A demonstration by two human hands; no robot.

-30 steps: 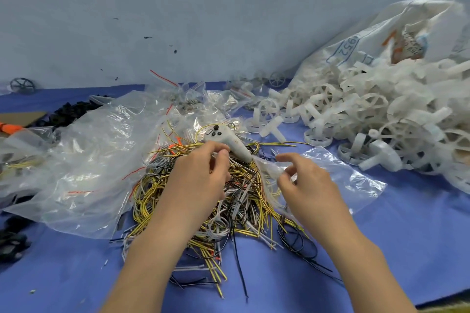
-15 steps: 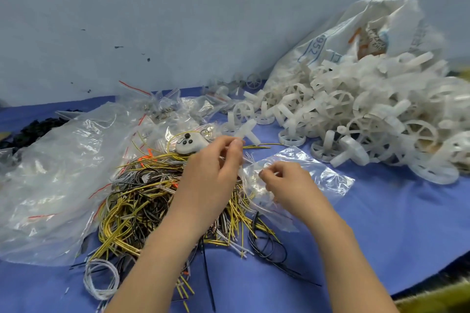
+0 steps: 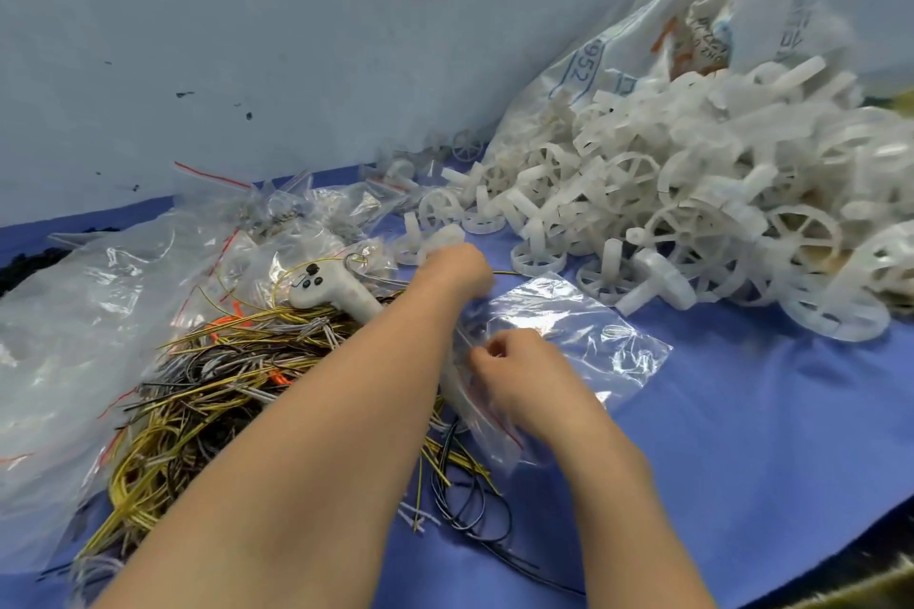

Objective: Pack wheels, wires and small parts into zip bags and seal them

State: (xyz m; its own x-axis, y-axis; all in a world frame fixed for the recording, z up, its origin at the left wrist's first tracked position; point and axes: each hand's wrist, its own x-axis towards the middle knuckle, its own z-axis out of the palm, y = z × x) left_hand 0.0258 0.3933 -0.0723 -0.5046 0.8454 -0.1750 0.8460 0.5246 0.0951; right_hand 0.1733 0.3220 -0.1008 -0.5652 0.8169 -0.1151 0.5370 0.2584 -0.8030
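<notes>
Step in hand, as judged: fetching a wheel for the open bag. Far left edge of the blue cloth (image 3: 742,435): large crinkled clear plastic sheet (image 3: 74,336). Beside it, tangled heap of thin yellow, black and grey wires (image 3: 198,391), a white handheld controller (image 3: 331,294) resting on top. Left hand (image 3: 457,265) reaches toward small white wheels (image 3: 435,237); fingers hidden, grip cannot be told. Right hand (image 3: 514,361) pinches the mouth of 1 glossy clear zip bag (image 3: 573,336) lying flat mid-cloth, apparently empty. Right edge: mound of translucent spoked wheels (image 3: 692,213) spilling from a woven sack (image 3: 692,25). Next move calls for holding the mouth apart while a wheel goes in.
</notes>
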